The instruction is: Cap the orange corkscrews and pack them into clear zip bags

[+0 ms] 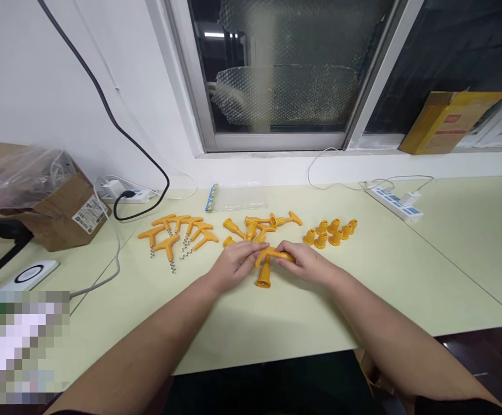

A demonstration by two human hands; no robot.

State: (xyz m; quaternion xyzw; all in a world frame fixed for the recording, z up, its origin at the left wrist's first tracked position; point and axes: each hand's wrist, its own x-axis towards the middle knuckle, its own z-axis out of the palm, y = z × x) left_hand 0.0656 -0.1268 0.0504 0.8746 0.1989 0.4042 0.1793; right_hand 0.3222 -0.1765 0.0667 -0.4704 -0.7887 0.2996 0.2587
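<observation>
Between my hands is a yellow T-handled corkscrew. My left hand has its fingers closed against the crossbar. My right hand pinches the shaft end, where its fingers partly hide the yellow piece. Just below, another yellow corkscrew part with a flared bell end points toward me; its upper end is covered. Beyond my hands lies a loose pile of yellow corkscrews with bell sleeves. To the left are several T-handles with bare metal spirals. Several short yellow bell caps stand to the right.
A clear plastic bag lies toward the wall. Power strips sit at back left and back right. An open cardboard box, a white charging pad and cables occupy the left side. The table's front edge runs below my forearms.
</observation>
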